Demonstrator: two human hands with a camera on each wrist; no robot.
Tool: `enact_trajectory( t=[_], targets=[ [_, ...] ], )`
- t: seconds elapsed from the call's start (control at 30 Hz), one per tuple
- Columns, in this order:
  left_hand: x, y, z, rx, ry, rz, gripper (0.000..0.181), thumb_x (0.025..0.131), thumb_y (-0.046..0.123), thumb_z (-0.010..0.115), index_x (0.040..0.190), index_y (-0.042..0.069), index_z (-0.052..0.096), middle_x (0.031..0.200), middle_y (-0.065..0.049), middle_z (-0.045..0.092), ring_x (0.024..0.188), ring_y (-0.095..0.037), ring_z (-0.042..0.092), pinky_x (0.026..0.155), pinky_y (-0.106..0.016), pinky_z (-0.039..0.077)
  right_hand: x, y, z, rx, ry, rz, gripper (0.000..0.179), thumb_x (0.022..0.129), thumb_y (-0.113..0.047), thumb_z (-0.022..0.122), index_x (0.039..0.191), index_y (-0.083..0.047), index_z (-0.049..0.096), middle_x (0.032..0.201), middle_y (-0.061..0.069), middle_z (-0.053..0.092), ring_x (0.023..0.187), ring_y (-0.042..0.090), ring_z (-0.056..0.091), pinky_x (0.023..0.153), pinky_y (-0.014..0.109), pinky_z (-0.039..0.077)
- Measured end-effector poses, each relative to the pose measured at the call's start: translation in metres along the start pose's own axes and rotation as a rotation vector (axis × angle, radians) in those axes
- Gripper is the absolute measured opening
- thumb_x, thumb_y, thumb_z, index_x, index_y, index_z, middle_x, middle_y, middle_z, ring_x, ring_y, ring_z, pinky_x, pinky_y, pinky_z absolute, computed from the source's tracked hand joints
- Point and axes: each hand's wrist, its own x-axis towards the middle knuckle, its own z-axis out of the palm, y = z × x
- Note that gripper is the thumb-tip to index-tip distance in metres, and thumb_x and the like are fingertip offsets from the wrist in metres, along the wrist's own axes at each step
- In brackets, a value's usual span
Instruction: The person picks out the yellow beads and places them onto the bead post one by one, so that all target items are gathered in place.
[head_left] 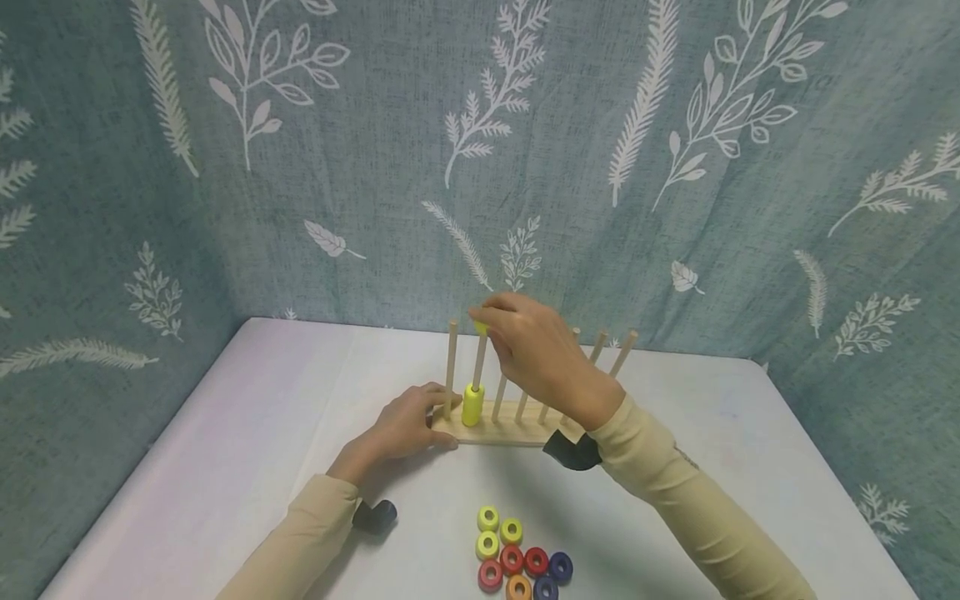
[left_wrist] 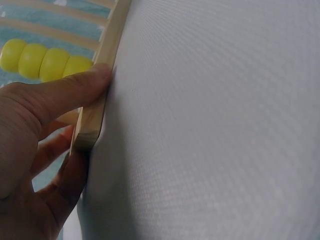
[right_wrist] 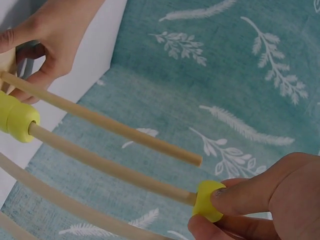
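A wooden peg rack (head_left: 501,431) with several upright pegs stands on the table. My left hand (head_left: 408,422) grips its left end; in the left wrist view the thumb (left_wrist: 75,92) presses the base's edge, with other fingers on the far side. Stacked yellow beads (head_left: 472,406) sit low on the second peg from the left. At that peg's top my right hand (head_left: 536,346) pinches another yellow bead (right_wrist: 206,201) between thumb and fingers. In the right wrist view the peg's tip is inside this bead. The leftmost peg (right_wrist: 125,130) bears no beads.
Loose ring beads lie on the white table (head_left: 667,517) in front of the rack: yellow (head_left: 487,546), red (head_left: 512,559), orange (head_left: 518,587) and dark blue (head_left: 560,567). A teal leaf-patterned curtain (head_left: 390,208) hangs behind the table and along its sides.
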Motion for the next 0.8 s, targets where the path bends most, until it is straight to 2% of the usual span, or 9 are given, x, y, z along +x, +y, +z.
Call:
enact_trajectory(
  t=[0.3,0.5,0.63,0.8],
  targets=[
    [0.001,0.000,0.000,-0.001,-0.011,0.000,0.064,0.072,0.029,0.091,0.130,0.015,0.067,0.133,-0.003,0.062,0.120,-0.028,0.057,0.094,-0.046,0.049,-0.002,0.003,0.003,0.025,-0.022,0.022,0.029,0.088,0.012,0.063,0.115,0.002,0.072,0.110,0.014,0.069,0.082,0.022,0.067,0.064,0.028,0.052],
    [0.001,0.000,0.000,0.001,-0.006,0.004,0.064,0.071,0.028,0.091,0.129,0.016,0.068,0.131,-0.002,0.063,0.119,-0.030,0.057,0.096,-0.049,0.048,-0.010,0.000,-0.002,0.055,-0.018,0.017,0.028,0.089,0.011,0.063,0.113,0.003,0.072,0.112,0.015,0.068,0.079,0.022,0.066,0.063,0.027,0.052],
    [0.002,0.000,0.000,0.003,-0.010,0.000,0.063,0.071,0.028,0.091,0.128,0.017,0.069,0.129,-0.001,0.064,0.116,-0.028,0.058,0.091,-0.046,0.049,-0.018,-0.002,-0.006,0.063,-0.001,-0.001,0.028,0.087,0.011,0.066,0.113,0.002,0.072,0.108,0.013,0.068,0.082,0.022,0.066,0.065,0.028,0.053],
    [0.003,0.002,0.000,0.006,-0.012,-0.012,0.062,0.070,0.029,0.092,0.127,0.016,0.069,0.128,0.001,0.064,0.109,-0.024,0.059,0.084,-0.041,0.051,-0.031,-0.005,-0.010,0.059,-0.018,-0.001,0.027,0.088,0.010,0.067,0.112,0.001,0.073,0.104,0.011,0.068,0.083,0.020,0.065,0.067,0.027,0.054]
  ],
)
